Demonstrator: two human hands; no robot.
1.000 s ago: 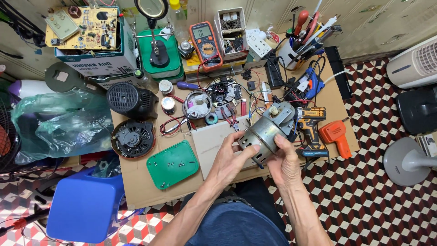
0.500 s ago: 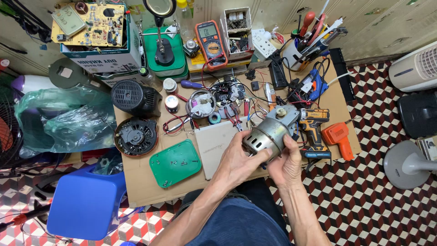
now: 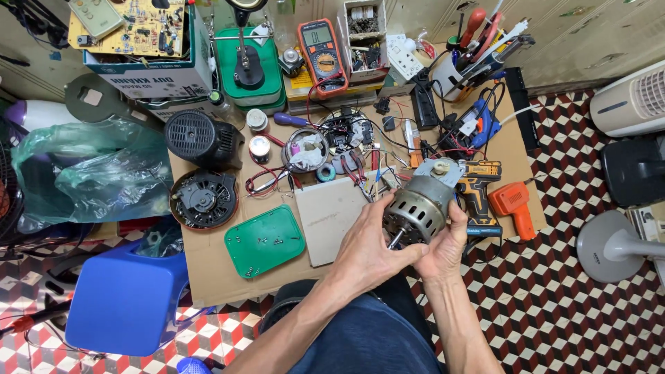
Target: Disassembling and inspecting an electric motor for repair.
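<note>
Cardboard covers the table (image 3: 208, 270), crowded with parts. Near its front edge, toward the right corner, the grey electric motor (image 3: 419, 204) is held just above the top. The left hand (image 3: 370, 242) cups its shaft end, fingers curled shut on it; the right hand (image 3: 447, 242) grips its underside. A green tray (image 3: 264, 241) lies left.

Both forearms reach up from below and meet. The left hand (image 3: 370, 246) curls its fingers around the near end of what is held; the right hand (image 3: 443, 246) cups it from beneath, thumb up its side.
</note>
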